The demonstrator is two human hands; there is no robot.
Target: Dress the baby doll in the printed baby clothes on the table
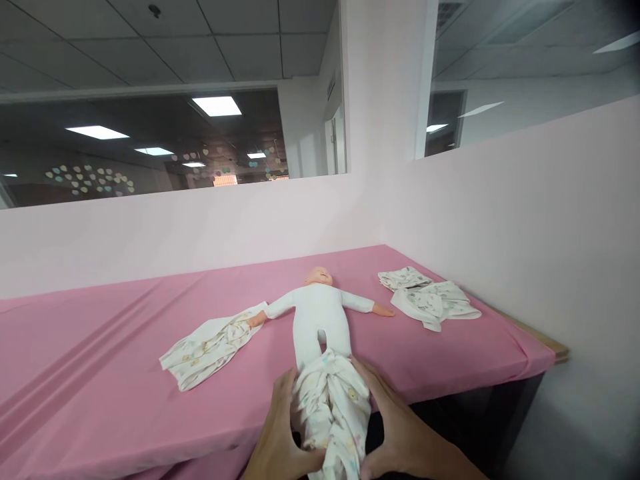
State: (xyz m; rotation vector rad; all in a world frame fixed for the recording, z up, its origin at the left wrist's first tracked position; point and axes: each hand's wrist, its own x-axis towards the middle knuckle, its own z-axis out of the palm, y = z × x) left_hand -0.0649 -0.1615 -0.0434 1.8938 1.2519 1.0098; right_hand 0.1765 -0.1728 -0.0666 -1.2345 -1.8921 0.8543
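A baby doll (320,313) in a white bodysuit lies on its back on the pink table (100,373), arms spread, head toward the wall. Printed white trousers (330,407) are bunched over its legs at the table's front edge. My left hand (280,433) grips the left side of the trousers, fingers curled round the cloth. My right hand (395,427) holds the right side the same way, thumb against the fabric. The doll's feet are hidden inside the garment.
A printed white garment (207,345) lies crumpled under the doll's left-side arm. Two more printed pieces of clothing (427,297) lie at the table's far right, near the pink wall (525,233). The table's right corner (557,350) shows bare wood.
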